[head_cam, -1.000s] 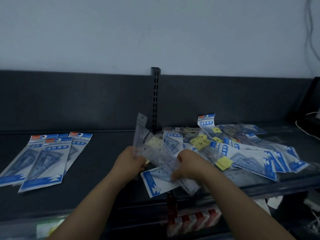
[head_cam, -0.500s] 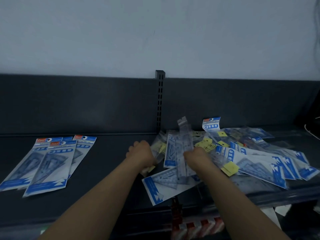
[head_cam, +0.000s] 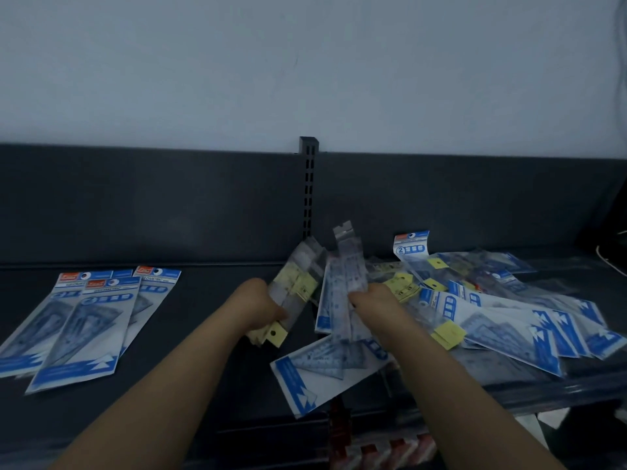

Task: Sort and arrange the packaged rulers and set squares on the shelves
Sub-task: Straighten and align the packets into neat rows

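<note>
My left hand (head_cam: pixel 261 305) grips a bundle of yellow-tagged ruler packs (head_cam: pixel 298 283), gathered as one kind. My right hand (head_cam: pixel 373 308) clasps clear ruler packs (head_cam: pixel 349 273) upright over the mixed pile (head_cam: pixel 502 310). Set-square packs (head_cam: pixel 88 320) lie fanned at the left of the shelf (head_cam: pixel 190 300), sorted apart.
</note>
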The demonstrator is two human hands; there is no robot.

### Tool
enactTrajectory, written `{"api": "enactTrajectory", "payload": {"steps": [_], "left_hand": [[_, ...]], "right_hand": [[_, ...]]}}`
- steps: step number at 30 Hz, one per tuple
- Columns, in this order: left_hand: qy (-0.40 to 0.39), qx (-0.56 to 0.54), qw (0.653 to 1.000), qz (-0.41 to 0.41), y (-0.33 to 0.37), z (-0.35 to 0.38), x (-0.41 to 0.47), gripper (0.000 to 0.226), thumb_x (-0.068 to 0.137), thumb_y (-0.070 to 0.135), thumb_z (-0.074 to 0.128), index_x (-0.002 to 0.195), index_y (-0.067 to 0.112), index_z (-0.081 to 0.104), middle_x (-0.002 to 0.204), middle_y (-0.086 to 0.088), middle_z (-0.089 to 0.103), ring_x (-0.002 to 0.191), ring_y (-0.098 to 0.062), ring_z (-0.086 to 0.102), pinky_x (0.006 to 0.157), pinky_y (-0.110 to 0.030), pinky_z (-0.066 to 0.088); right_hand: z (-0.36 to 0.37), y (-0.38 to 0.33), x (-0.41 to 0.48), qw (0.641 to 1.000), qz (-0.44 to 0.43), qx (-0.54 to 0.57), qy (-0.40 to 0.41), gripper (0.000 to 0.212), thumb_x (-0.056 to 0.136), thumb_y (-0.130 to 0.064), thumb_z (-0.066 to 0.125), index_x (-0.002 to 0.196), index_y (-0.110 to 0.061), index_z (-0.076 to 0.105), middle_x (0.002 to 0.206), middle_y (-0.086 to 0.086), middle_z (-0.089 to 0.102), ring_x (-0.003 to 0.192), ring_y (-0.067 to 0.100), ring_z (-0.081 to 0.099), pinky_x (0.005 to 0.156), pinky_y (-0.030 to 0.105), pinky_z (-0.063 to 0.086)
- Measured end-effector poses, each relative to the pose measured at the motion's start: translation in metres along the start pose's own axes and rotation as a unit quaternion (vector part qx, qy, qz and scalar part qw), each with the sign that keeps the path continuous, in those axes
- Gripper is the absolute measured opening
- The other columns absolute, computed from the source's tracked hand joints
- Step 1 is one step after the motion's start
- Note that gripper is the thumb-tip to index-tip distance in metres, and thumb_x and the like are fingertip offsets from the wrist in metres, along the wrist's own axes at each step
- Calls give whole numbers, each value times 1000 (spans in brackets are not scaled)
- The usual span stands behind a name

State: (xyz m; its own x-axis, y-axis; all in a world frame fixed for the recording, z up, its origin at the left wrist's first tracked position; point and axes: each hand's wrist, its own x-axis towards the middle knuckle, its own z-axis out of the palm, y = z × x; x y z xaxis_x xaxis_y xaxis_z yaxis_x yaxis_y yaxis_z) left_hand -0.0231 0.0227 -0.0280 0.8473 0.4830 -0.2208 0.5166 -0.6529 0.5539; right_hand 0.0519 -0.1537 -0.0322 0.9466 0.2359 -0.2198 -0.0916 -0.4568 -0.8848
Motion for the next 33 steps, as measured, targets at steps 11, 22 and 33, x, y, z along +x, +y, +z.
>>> {"api": "enactTrajectory", "payload": {"steps": [11,22,33], "left_hand": [[41,-379,925,-1,-41,2,-36,21,86,11,69,105,14,63,92,-1,69,77,-11,65,52,-20,49],[91,-384,919,-18,-84,-20,-55,20,100,25,47,112,17,61,101,-3,71,90,-20,67,78,-36,56],[179,-430,884,-19,-160,-85,-99,18,98,23,53,111,14,61,100,-8,72,85,-25,70,70,-37,58]], "right_hand": [[53,-16,-6,995,-13,61,-79,12,92,-13,45,87,-5,53,71,7,50,60,18,49,45,18,39],[112,-36,-25,981,-78,129,-124,12,92,-7,53,95,-10,63,93,13,69,83,28,68,75,42,59],[193,-86,-82,958,-188,73,-202,17,91,-17,54,92,-7,67,92,10,73,87,28,71,83,54,55]]}}
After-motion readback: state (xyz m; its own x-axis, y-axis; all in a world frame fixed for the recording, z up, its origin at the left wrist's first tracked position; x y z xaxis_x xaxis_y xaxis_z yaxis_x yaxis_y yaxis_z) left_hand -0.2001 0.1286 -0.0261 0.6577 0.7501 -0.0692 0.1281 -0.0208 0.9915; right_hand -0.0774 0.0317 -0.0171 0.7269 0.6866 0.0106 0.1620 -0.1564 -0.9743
